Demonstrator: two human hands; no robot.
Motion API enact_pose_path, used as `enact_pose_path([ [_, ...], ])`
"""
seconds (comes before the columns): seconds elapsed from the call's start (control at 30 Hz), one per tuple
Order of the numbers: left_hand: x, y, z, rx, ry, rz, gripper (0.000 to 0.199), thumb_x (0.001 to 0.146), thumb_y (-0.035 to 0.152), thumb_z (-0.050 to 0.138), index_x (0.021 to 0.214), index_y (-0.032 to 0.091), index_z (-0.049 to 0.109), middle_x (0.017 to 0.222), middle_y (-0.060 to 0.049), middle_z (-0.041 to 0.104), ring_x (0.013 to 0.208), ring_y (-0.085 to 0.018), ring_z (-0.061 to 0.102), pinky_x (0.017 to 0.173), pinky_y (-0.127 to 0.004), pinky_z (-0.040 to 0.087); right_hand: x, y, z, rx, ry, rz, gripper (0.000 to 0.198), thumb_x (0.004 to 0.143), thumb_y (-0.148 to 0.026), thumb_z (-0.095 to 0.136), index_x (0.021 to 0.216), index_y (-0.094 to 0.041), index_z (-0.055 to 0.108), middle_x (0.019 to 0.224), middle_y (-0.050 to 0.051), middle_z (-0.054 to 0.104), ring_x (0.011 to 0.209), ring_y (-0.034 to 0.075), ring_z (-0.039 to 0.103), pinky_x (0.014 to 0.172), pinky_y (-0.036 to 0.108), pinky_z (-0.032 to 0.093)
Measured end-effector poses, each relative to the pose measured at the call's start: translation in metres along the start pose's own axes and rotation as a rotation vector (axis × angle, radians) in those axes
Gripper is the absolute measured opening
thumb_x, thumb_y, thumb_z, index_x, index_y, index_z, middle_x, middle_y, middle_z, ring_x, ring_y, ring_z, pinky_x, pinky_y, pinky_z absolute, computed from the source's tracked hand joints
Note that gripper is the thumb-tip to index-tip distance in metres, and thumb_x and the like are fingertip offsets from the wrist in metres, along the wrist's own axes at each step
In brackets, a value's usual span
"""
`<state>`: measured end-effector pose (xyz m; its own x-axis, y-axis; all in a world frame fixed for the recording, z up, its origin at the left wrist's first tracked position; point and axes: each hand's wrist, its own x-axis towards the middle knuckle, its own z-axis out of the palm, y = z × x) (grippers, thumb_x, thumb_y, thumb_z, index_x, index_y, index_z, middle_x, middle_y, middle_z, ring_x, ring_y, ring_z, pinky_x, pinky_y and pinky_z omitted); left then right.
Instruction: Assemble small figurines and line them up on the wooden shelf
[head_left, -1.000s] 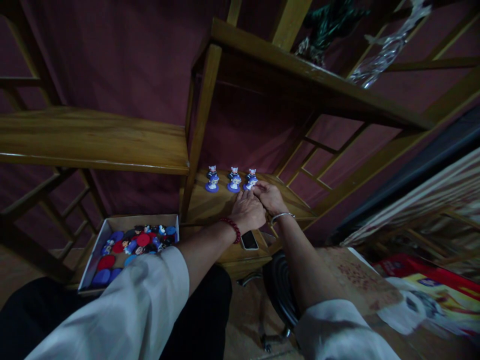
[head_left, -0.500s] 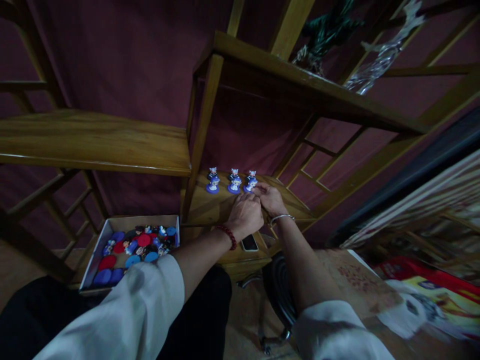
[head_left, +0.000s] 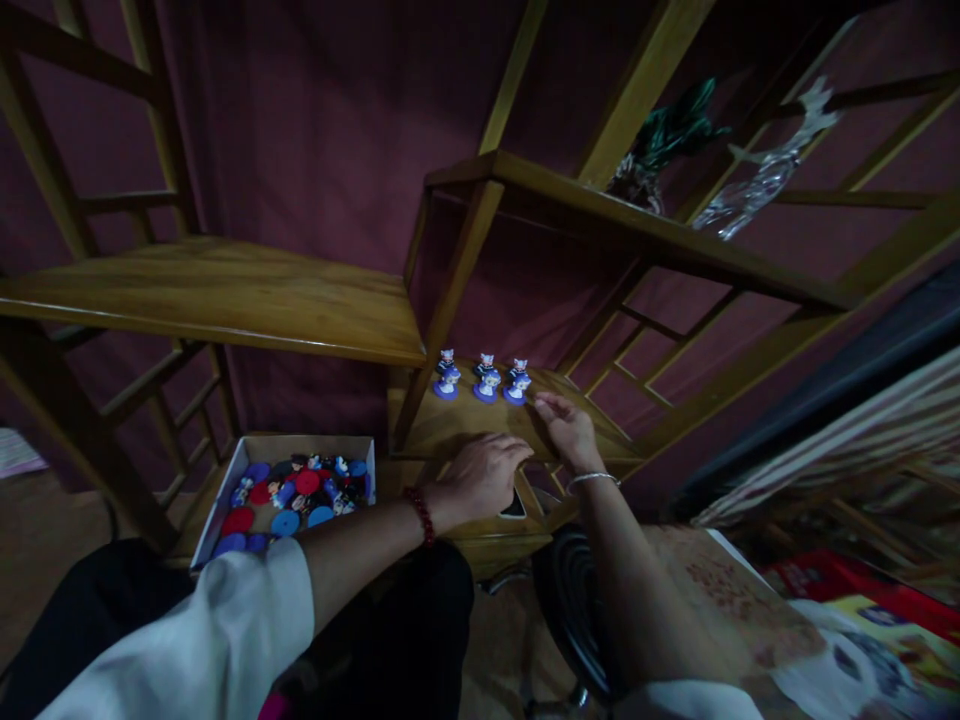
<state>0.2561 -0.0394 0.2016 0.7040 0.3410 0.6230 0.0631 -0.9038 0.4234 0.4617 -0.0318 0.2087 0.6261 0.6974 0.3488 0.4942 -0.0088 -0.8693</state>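
Note:
Three small purple-and-white figurines [head_left: 487, 386] stand in a row on purple round bases on the low wooden shelf [head_left: 450, 430]. Behind them is a second row of three figurines [head_left: 487, 364] with pale heads and dark bodies. My right hand [head_left: 571, 432] is just right of the front row's right-end figurine [head_left: 517, 388], apart from it, fingers loosely bent and holding nothing visible. Lower and to the left, my left hand [head_left: 487, 475] hovers before the shelf's front edge, fingers stretched out and empty. It partly covers a dark phone [head_left: 514, 505].
An open cardboard box [head_left: 232, 475] of figurines and red and blue discs stands at lower left. A higher wooden shelf [head_left: 225, 300] juts out above it. Another shelf [head_left: 637, 225] overhangs the figurines, bearing a clear ornament [head_left: 772, 175]. A black stool [head_left: 570, 600] stands below.
My right hand has drawn back to the right from the right-end figurine. My left hand has moved away down and left, its fingers straightening. The view has shifted.

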Motion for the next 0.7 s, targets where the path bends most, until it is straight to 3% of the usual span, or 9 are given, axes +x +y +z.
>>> enact_pose_path([
  [0.3, -0.045, -0.008, -0.031, -0.083, -0.119, 0.076, 0.040, 0.075, 0.001, 0.039, 0.106, 0.011, 0.061, 0.114, -0.010, 0.062, 0.113, -0.016, 0.052, 0.101, -0.032, 0.039, -0.067, -0.028, 0.006, 0.166, -0.069, -0.041, 0.047, 0.063, -0.052, 0.067, 0.092, -0.016, 0.065, 0.095, 0.010, 0.069, 0.085, 0.021, 0.064, 0.079, 0.037, 0.049],
  [0.5, -0.080, -0.015, -0.058, -0.056, -0.223, -0.044, 0.040, 0.074, 0.001, 0.042, 0.106, 0.015, 0.062, 0.113, -0.007, 0.063, 0.104, -0.016, 0.058, 0.094, -0.029, 0.044, -0.131, -0.043, 0.019, 0.225, 0.023, -0.136, 0.029, 0.072, -0.044, 0.063, 0.085, -0.018, 0.066, 0.086, 0.007, 0.070, 0.079, 0.018, 0.064, 0.077, 0.035, 0.051],
  [0.7, -0.111, -0.016, -0.088, -0.029, -0.230, -0.072, 0.041, 0.077, 0.002, 0.040, 0.110, 0.017, 0.059, 0.116, -0.005, 0.062, 0.103, -0.015, 0.059, 0.091, -0.026, 0.045, -0.192, -0.043, 0.051, 0.062, -0.139, -0.272, 0.018, 0.079, -0.034, 0.057, 0.083, -0.020, 0.067, 0.081, 0.005, 0.069, 0.077, 0.018, 0.064, 0.072, 0.031, 0.051],
])
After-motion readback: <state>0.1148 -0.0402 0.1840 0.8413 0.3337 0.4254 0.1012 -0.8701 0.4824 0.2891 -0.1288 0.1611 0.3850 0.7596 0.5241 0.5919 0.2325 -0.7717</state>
